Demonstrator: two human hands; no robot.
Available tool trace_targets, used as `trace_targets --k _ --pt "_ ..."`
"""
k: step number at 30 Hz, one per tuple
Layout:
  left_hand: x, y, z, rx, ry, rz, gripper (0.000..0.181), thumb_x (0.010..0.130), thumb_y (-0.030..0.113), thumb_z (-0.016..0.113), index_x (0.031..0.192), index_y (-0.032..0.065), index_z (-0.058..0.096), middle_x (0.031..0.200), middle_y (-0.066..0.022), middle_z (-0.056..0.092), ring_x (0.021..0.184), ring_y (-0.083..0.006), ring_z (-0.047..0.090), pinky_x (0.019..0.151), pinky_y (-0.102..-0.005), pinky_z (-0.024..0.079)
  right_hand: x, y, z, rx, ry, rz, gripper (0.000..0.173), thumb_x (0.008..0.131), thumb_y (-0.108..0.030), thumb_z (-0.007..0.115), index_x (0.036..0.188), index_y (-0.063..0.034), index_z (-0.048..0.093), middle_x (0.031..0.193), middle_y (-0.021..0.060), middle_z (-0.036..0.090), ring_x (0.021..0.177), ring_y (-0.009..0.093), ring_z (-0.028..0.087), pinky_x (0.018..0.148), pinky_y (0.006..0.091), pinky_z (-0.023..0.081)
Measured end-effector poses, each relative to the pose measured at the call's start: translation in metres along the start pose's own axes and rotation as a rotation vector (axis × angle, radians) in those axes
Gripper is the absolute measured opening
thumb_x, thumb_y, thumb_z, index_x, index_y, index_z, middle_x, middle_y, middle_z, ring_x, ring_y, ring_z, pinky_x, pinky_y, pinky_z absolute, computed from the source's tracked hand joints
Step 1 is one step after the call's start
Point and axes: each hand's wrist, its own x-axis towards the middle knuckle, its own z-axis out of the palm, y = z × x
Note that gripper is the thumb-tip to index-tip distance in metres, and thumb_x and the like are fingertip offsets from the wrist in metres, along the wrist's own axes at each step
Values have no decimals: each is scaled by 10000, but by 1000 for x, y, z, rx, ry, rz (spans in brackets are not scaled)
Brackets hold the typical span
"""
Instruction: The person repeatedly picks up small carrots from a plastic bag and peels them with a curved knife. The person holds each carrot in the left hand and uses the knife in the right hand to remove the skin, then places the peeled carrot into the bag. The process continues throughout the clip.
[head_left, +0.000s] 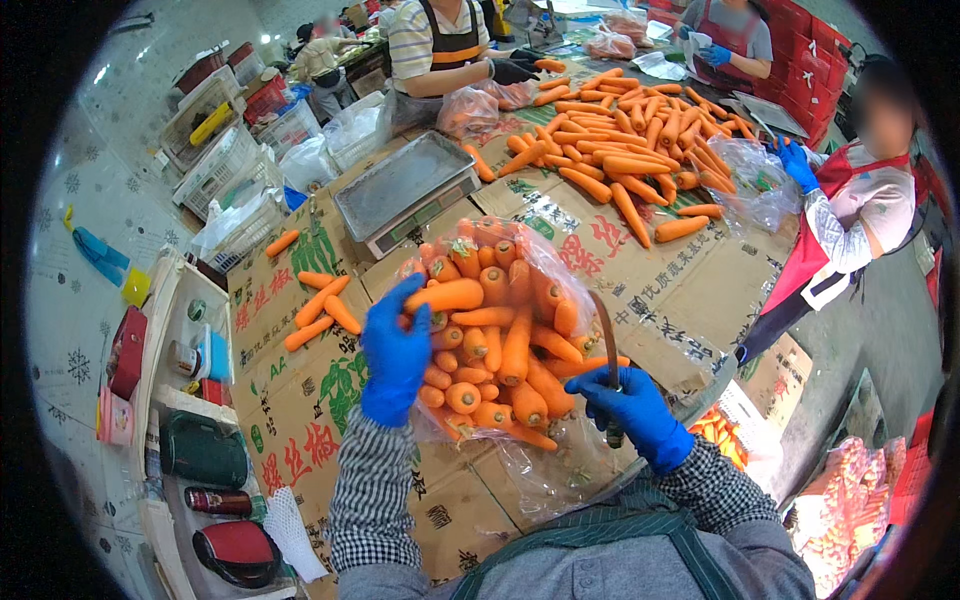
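Observation:
My left hand (397, 345), in a blue glove, holds a carrot (444, 295) at the left side of a clear plastic bag (551, 251) full of carrots. In my right hand (634, 409), also gloved in blue, is a knife with a curved, brownish blade (606, 330) pointing away from me, just right of the bag's carrots. The bag lies on flattened cardboard (645, 292) covering the table. Several loose carrots (322, 304) lie left of my left hand. Part of the bag spreads under the carrots towards me.
A weighing scale (409, 191) stands beyond the bag, near a large carrot pile (622, 142). Co-workers stand at the far side and at the right, one with blue gloves and a blade. White crates (232, 176) and a shelf with containers (202, 450) line the left.

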Motion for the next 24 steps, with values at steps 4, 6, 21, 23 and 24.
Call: trace_targets --k 4,6,21,23,24 --pt "-26 35 -30 -339 188 -61 330 885 167 586 1132 -49 550 1116 -156 593 936 -216 602 834 -332 498 -2 -15 1 97 62 -78 326 854 -205 610 1155 -80 596 769 36 595 545 76 500 510 205 422" --pt "-46 39 -41 -465 170 -277 334 895 206 576 1110 -49 554 1102 -164 596 921 -215 607 803 -321 511 3 -20 8 157 43 -103 460 849 -184 605 1286 -94 494 845 68 597 543 77 479 513 204 415" --pt "-117 31 -33 -1082 -86 -633 242 864 164 598 1049 8 574 1009 -136 617 821 -211 624 703 -338 541 20 -12 22 459 -42 -159 389 930 -287 496 1225 -38 546 752 11 524 558 80 474 506 198 390" --pt "-111 62 -34 -778 -94 -531 254 814 35 636 1059 17 572 1125 -141 587 906 -221 622 769 -338 541 16 -15 20 427 -13 -176 393 935 -290 478 1233 -40 540 745 2 523 537 74 461 493 190 370" --pt "-111 70 -35 -748 -96 -469 288 813 41 639 1088 8 560 1131 -140 584 921 -217 614 791 -338 528 16 -15 21 403 -2 -188 402 933 -303 474 1232 -42 540 718 -5 510 523 70 452 483 189 360"
